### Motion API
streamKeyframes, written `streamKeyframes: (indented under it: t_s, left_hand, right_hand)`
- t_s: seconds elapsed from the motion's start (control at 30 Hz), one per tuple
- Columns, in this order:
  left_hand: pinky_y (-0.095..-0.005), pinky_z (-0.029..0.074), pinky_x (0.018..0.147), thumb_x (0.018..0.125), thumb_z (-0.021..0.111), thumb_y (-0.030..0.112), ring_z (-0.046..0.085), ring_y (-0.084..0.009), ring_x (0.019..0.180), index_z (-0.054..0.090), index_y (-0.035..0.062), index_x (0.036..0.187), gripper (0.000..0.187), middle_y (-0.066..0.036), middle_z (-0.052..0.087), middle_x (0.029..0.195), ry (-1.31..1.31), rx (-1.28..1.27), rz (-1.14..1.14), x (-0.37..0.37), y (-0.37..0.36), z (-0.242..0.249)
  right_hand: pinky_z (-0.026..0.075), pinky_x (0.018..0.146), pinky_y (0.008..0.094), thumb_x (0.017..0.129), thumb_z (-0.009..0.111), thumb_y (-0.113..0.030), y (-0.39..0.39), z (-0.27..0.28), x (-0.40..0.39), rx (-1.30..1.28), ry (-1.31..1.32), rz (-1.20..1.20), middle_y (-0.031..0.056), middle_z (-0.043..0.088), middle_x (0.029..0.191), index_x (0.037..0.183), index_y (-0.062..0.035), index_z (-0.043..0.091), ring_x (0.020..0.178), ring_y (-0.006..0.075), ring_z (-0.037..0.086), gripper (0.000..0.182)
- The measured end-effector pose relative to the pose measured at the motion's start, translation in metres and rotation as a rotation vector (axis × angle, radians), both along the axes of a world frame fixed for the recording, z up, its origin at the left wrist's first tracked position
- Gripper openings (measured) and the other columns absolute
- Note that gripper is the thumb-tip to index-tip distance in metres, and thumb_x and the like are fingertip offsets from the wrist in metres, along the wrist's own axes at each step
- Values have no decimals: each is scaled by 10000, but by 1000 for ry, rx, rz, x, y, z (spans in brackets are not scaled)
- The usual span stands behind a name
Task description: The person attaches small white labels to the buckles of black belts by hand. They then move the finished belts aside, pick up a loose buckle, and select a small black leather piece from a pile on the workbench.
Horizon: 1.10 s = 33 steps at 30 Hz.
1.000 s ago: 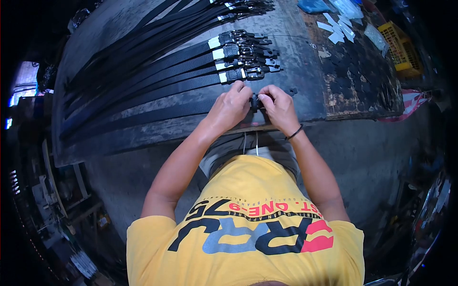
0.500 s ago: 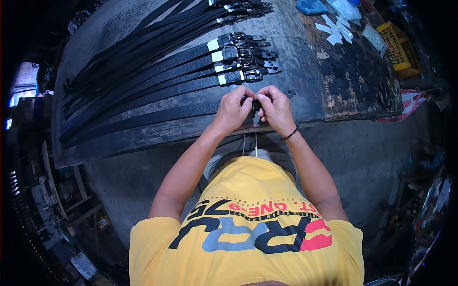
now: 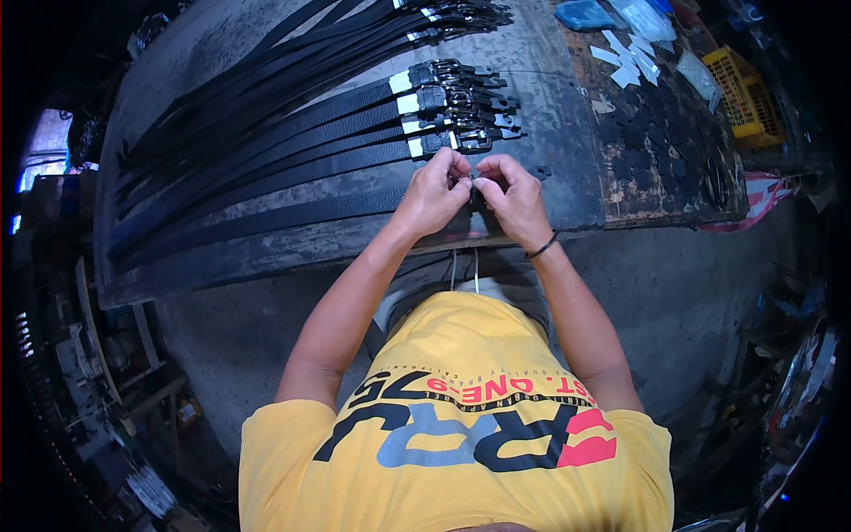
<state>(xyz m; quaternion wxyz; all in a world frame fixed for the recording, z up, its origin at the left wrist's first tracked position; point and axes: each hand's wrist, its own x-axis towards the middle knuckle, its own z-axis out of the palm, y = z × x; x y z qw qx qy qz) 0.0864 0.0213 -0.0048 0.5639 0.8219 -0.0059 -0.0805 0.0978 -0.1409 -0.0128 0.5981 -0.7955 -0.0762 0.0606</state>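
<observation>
My left hand and my right hand meet at the near edge of the dark worktable. Both pinch the buckle end of a black belt that stretches away to the left. The buckle is mostly hidden by my fingers. Just beyond my hands lies a row of finished black belts with white tags and metal buckles pointing right.
More black belts are fanned at the table's far side. White strips and a blue item lie at the far right, with a yellow crate beyond. Small dark pieces cover the worn board on the right.
My hands have drawn closer together and shifted slightly up the table, now pinching the buckle between the fingertips.
</observation>
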Motion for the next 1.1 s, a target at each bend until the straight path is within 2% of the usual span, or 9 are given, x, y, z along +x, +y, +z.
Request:
streamKeyframes:
  t_s: [0.07, 0.17, 0.23, 0.57, 0.63, 0.8, 0.97, 1.07, 1.1]
  left_hand:
    - [-283, 499, 699, 847, 614, 71, 585, -110, 758, 514, -4, 1004, 201, -62, 611, 870, 0, 9, 14, 1, -1, -1]
    - [-293, 499, 700, 829, 614, 68, 588, -127, 748, 498, -12, 1023, 240, -76, 608, 853, -61, 43, 43, 2, -3, -2]
    - [-365, 504, 688, 790, 596, 80, 642, -261, 738, 485, -4, 1031, 278, -136, 625, 814, -83, 63, 15, 3, -3, 3]
    - [-379, 509, 691, 796, 602, 91, 654, -248, 736, 518, -5, 1093, 322, -127, 638, 784, 3, 31, 5, 5, -3, 1]
    - [-293, 501, 672, 856, 600, 82, 589, -120, 722, 529, 1, 1131, 295, -70, 628, 823, -52, 81, -59, 5, -2, -1]
    - [-294, 509, 698, 869, 608, 104, 610, -124, 753, 556, 13, 1131, 281, -75, 647, 859, -42, 66, -33, 2, -5, 4]
    - [-301, 508, 713, 871, 612, 107, 616, -120, 783, 566, 11, 1130, 280, -74, 650, 879, -17, 30, 9, 1, -4, 4]
    - [-319, 501, 708, 858, 623, 108, 624, -160, 770, 599, 4, 1094, 259, -87, 646, 866, -61, 39, -8, -1, -4, -3]
    - [-332, 499, 709, 848, 632, 114, 625, -195, 761, 629, 7, 1053, 231, -98, 638, 851, -169, 139, -34, -2, -3, -4]
  right_hand:
    - [520, 710, 335, 826, 618, -42, -2, 3, 1, -29, -113, 89, 125, 669, 909, 1011, -23, 641, 810, 217, 667, 188]
    - [521, 721, 350, 821, 640, -28, -5, 4, 5, -109, -270, 147, 125, 661, 932, 1045, -49, 648, 816, 262, 664, 225]
    - [520, 719, 360, 816, 650, -31, -6, 3, 7, -124, -349, 183, 126, 659, 923, 1031, -55, 650, 820, 282, 658, 216]
    - [503, 661, 404, 825, 637, -79, -13, 2, 12, -249, -446, 262, 134, 612, 852, 915, -52, 620, 775, 339, 617, 96]
    - [503, 659, 405, 826, 634, -81, -12, -1, 11, -249, -457, 248, 134, 609, 851, 917, -54, 619, 773, 340, 617, 96]
    - [502, 656, 407, 823, 628, -78, -10, -3, 9, -236, -483, 219, 132, 605, 851, 923, -57, 617, 770, 340, 618, 103]
    - [512, 669, 376, 806, 620, -69, -10, -2, 8, -204, -364, 186, 129, 627, 850, 918, -45, 636, 771, 316, 636, 116]
    - [515, 684, 365, 797, 610, -63, -10, -1, 8, -189, -354, 176, 136, 637, 847, 915, -36, 646, 774, 306, 644, 126]
    - [515, 684, 365, 797, 610, -63, -10, 0, 7, -189, -355, 175, 136, 637, 847, 915, -36, 646, 774, 306, 644, 126]
